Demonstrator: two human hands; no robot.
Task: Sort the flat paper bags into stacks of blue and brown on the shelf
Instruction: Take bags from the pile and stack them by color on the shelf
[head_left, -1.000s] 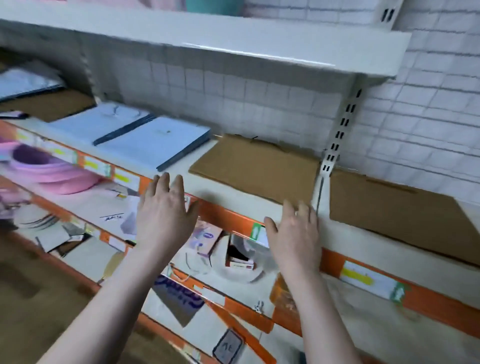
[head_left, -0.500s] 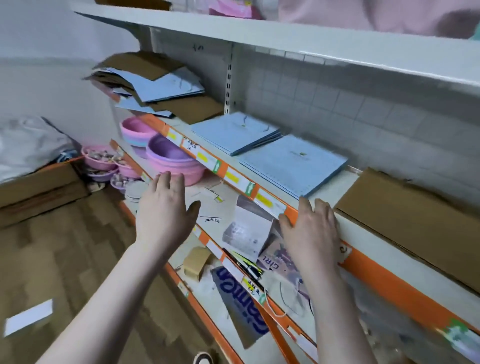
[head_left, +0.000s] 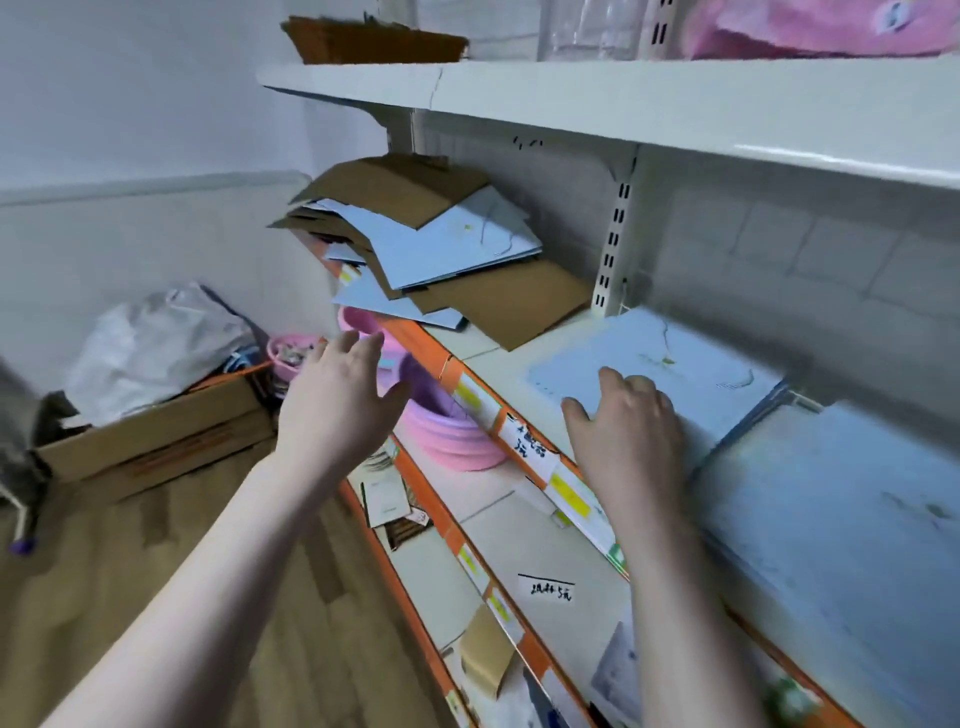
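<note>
The left hand is held in the air in front of the shelf, its fingers spread wide and holding nothing. The right hand is laid on the near edge of a blue stack on the shelf, fingers slightly bent and resting on the top bag (no grip can be seen). A second blue stack lies just beside it to the right, with the edges touching or nearly so. Further left along the same shelf, past the upright, a mixed pile of brown and blue bags is heaped untidily, several sheets overhanging the shelf's orange front. Pink bowls are seen on the lower shelf, below and between the hands. A cardboard box with a grey bag on top stands on the wooden floor at the left. The picture is somewhat blurred
</note>
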